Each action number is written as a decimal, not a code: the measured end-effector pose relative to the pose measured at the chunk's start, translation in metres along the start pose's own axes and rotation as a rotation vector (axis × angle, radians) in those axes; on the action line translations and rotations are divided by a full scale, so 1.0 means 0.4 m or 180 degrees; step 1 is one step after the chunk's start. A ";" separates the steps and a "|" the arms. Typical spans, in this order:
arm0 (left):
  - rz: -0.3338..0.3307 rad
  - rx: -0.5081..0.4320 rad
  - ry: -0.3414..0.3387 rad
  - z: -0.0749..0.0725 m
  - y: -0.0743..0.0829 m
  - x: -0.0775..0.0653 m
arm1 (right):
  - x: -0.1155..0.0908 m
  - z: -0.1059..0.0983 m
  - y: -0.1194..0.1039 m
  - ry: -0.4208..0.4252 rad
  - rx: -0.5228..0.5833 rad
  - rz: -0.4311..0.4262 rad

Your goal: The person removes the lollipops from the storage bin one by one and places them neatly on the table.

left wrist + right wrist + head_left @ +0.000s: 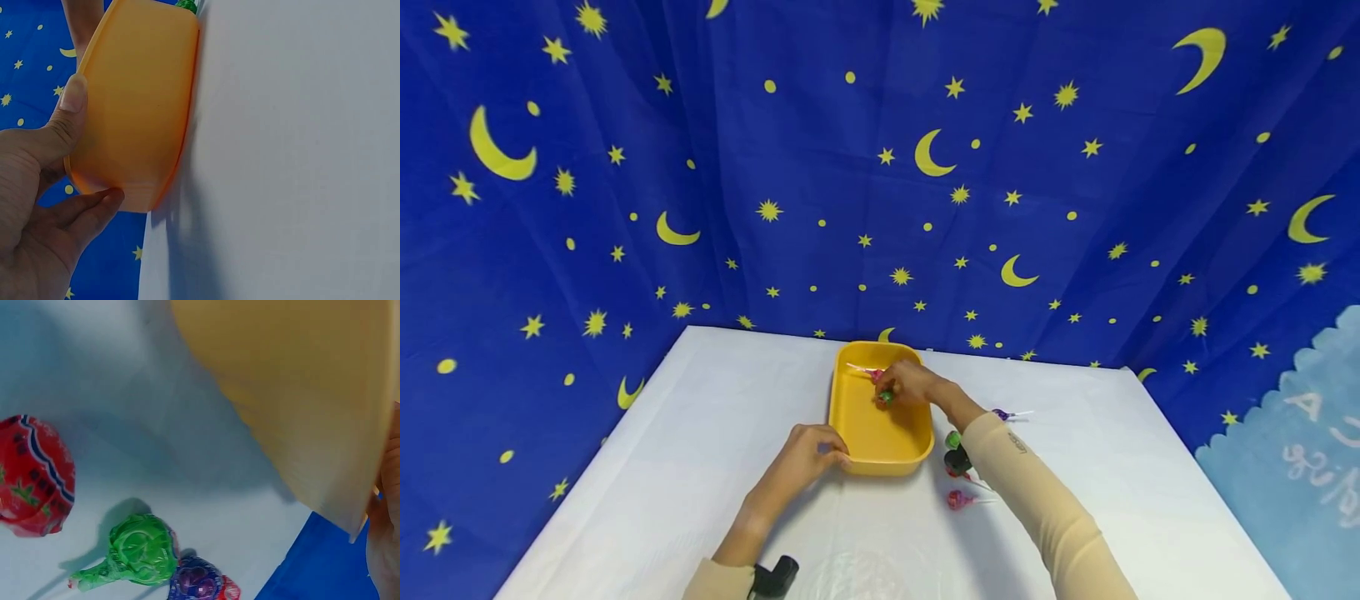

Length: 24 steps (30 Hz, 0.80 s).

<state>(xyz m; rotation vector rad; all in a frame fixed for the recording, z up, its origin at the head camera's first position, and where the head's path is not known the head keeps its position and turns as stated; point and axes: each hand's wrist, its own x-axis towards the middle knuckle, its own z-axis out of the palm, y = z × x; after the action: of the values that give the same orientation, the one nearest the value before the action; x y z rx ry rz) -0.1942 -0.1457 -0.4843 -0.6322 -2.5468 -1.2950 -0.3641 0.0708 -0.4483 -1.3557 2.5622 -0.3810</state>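
A yellow plastic tray stands on the white table. My left hand holds its near left corner, the thumb on the rim and fingertips against the outer wall in the left wrist view. Reaching over the tray's right side, my right hand pinches a lollipop with a green and red wrapper inside the tray. A pink-red lollipop with a white stick lies at the tray's far end, partly behind that hand. In the right wrist view the tray wall hides most of the right hand.
Right of the tray lie a purple lollipop, a green lollipop, a red lollipop and a pink-red lollipop. The right forearm partly covers this row. A blue star-patterned cloth hangs behind the table.
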 end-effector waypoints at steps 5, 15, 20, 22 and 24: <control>0.0029 0.0000 0.0021 0.001 -0.004 -0.001 | 0.002 -0.015 -0.017 0.0094 -0.0048 -0.0221; -0.0096 -0.0013 -0.0051 -0.004 0.006 -0.002 | -0.017 -0.053 -0.047 0.0191 -0.0185 -0.0508; -0.0044 0.0006 -0.0026 -0.001 0.002 -0.001 | -0.037 -0.070 -0.045 0.0131 -0.0178 -0.0437; -0.0014 0.0003 -0.0016 0.000 0.001 0.000 | -0.045 -0.076 -0.043 0.0129 -0.0174 -0.0373; 0.0002 -0.0016 -0.0016 0.002 0.000 0.001 | -0.053 -0.080 -0.040 0.0124 -0.0169 -0.0322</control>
<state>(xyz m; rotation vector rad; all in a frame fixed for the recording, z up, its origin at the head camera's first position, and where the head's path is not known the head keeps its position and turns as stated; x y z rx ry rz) -0.1944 -0.1450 -0.4845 -0.6379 -2.5478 -1.3016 -0.3501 0.0837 -0.4113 -1.5154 2.5587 -0.3625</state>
